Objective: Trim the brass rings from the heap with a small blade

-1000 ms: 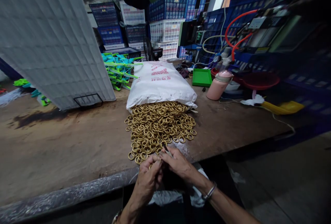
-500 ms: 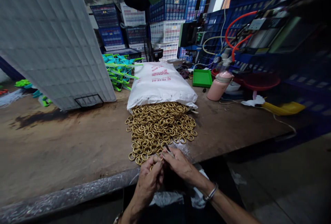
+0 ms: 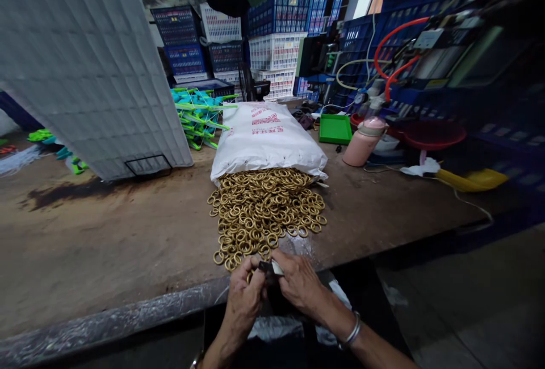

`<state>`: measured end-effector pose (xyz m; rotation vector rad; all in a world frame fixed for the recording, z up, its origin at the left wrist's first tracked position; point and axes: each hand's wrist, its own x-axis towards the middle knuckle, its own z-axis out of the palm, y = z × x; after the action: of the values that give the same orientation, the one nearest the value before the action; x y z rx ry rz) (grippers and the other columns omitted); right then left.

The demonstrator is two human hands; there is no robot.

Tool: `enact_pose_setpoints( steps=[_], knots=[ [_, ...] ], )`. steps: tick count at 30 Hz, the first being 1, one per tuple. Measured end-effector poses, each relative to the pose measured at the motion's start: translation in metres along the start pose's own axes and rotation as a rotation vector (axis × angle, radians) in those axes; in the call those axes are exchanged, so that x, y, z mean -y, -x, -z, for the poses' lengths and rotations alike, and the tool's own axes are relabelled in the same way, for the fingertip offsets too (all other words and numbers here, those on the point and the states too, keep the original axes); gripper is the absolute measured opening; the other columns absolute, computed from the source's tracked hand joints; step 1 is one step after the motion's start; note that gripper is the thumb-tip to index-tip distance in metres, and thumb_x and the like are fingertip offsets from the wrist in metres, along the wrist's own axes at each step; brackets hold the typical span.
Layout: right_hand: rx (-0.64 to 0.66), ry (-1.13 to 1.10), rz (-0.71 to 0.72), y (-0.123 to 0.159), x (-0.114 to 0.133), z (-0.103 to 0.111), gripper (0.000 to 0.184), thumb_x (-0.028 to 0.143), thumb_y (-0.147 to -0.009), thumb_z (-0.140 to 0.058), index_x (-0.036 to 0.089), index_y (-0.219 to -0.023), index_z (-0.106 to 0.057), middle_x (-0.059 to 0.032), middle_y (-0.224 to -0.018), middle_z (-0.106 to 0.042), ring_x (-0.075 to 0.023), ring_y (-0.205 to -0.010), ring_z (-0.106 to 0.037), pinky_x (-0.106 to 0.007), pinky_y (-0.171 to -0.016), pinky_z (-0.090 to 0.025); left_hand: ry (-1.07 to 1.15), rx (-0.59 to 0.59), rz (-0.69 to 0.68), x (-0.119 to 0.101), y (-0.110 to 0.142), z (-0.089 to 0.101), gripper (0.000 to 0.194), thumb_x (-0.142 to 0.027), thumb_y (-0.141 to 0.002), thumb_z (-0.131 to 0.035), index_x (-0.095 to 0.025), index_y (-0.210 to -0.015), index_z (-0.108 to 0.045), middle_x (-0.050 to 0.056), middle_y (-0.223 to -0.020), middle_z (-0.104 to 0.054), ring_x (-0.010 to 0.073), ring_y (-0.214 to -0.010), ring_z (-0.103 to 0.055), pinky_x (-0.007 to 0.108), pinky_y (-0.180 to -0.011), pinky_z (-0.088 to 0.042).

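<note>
My left hand is closed at the table's front edge, pinching a gold-coloured ring between thumb and fingers; only part of the ring shows. Close beside it, my right hand is closed around a small knife with a pale handle and a dark blade. The blade points left and reaches the left fingertips; whether it touches the ring is hidden. Just beyond both hands lies a pile of gold-coloured rings, spilling from the mouth of a white sack with red print.
A tall white padded panel stands at left on the wooden table. Bright green and blue plastic parts lie behind it. To the right are a green tray, a pink bottle and a yellow scoop-like piece. Stacked crates fill the back.
The knife's blade has swung from pointing up and away to lying leftward across the left fingertips. My right hand has turned slightly; the left still grips the ring.
</note>
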<state>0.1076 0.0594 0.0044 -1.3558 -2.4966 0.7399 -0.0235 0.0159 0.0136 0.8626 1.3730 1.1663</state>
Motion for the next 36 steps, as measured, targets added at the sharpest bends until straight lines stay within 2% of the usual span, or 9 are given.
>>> enact_pose_setpoints(
  steps=[7,12,17,21,25,28,32,34,36],
  knots=[
    [0.031,0.058,-0.046,-0.003,0.001,0.000,0.034,0.004,-0.064,-0.037,0.018,-0.092,-0.049,-0.0037,-0.075,-0.060,-0.0169,-0.068,-0.052,-0.025,-0.061,-0.029,-0.019,-0.002,-0.049,0.003,0.002,0.001,0.027,-0.043,-0.072,-0.053,-0.019,-0.062,-0.045,-0.008,-0.044,-0.040,0.0060,-0.037,-0.033,0.017,-0.038,-0.026],
    [-0.071,0.143,-0.150,-0.013,-0.016,0.004,0.028,0.006,-0.069,-0.038,0.016,-0.093,-0.049,-0.0043,-0.070,-0.059,-0.0154,-0.061,-0.050,-0.026,-0.055,-0.024,-0.071,0.061,-0.044,-0.006,0.010,0.002,0.030,-0.045,-0.075,-0.052,-0.019,-0.062,-0.046,-0.007,-0.047,-0.041,0.0062,-0.039,-0.036,0.017,-0.039,-0.027],
    [-0.054,0.008,-0.017,-0.008,-0.003,0.012,0.027,0.004,-0.065,-0.036,0.018,-0.086,-0.047,-0.0020,-0.070,-0.058,-0.0147,-0.063,-0.051,-0.024,-0.057,-0.027,-0.083,0.020,-0.079,-0.003,0.007,0.003,0.027,-0.041,-0.077,-0.050,-0.019,-0.062,-0.046,-0.006,-0.046,-0.041,0.0065,-0.039,-0.035,0.018,-0.041,-0.028],
    [-0.005,0.074,0.032,0.001,0.014,0.010,0.034,0.002,-0.062,-0.038,0.019,-0.091,-0.048,-0.0030,-0.075,-0.060,-0.0161,-0.068,-0.053,-0.026,-0.061,-0.028,-0.082,0.000,-0.090,0.002,0.004,0.004,0.023,-0.037,-0.075,-0.052,-0.019,-0.062,-0.046,-0.007,-0.046,-0.041,0.0067,-0.038,-0.034,0.018,-0.041,-0.029],
    [0.004,0.203,-0.074,-0.006,0.000,0.006,0.031,0.004,-0.067,-0.039,0.018,-0.094,-0.050,-0.0047,-0.075,-0.062,-0.0163,-0.064,-0.053,-0.026,-0.057,-0.026,-0.101,0.004,-0.122,0.001,0.008,0.006,0.026,-0.038,-0.075,-0.053,-0.018,-0.060,-0.046,-0.007,-0.047,-0.040,0.0065,-0.040,-0.035,0.018,-0.041,-0.028],
    [-0.031,0.237,-0.242,-0.016,-0.018,0.009,0.026,0.006,-0.071,-0.039,0.016,-0.091,-0.051,-0.0047,-0.069,-0.060,-0.0149,-0.059,-0.052,-0.026,-0.054,-0.024,-0.085,0.046,-0.114,-0.001,0.012,0.008,0.028,-0.042,-0.076,-0.052,-0.018,-0.063,-0.046,-0.007,-0.046,-0.041,0.0058,-0.040,-0.034,0.017,-0.040,-0.027],
    [-0.144,-0.079,-0.077,-0.017,-0.011,0.015,0.011,0.014,-0.078,-0.039,0.018,-0.076,-0.049,0.0004,-0.063,-0.052,-0.0117,-0.058,-0.045,-0.023,-0.055,-0.029,0.024,0.075,0.009,0.000,0.010,0.008,0.033,-0.051,-0.073,-0.051,-0.018,-0.072,-0.047,-0.008,-0.043,-0.040,0.0050,-0.035,-0.029,0.016,-0.035,-0.022],
    [-0.162,-0.311,-0.076,-0.014,0.002,0.017,0.024,0.029,-0.086,-0.034,0.019,-0.069,-0.047,0.0018,-0.061,-0.049,-0.0109,-0.058,-0.043,-0.021,-0.054,-0.031,0.051,0.068,0.051,0.001,0.009,0.007,0.035,-0.053,-0.071,-0.052,-0.018,-0.072,-0.047,-0.008,-0.042,-0.040,0.0047,-0.034,-0.028,0.015,-0.033,-0.021],
    [-0.102,-0.502,-0.039,-0.011,0.014,0.017,0.030,0.039,-0.087,-0.034,0.018,-0.071,-0.048,0.0023,-0.064,-0.049,-0.0102,-0.060,-0.043,-0.020,-0.055,-0.033,0.051,0.054,0.055,0.000,0.008,0.007,0.036,-0.053,-0.069,-0.054,-0.018,-0.070,-0.046,-0.009,-0.041,-0.039,0.0045,-0.034,-0.028,0.015,-0.033,-0.021]
  ],
)
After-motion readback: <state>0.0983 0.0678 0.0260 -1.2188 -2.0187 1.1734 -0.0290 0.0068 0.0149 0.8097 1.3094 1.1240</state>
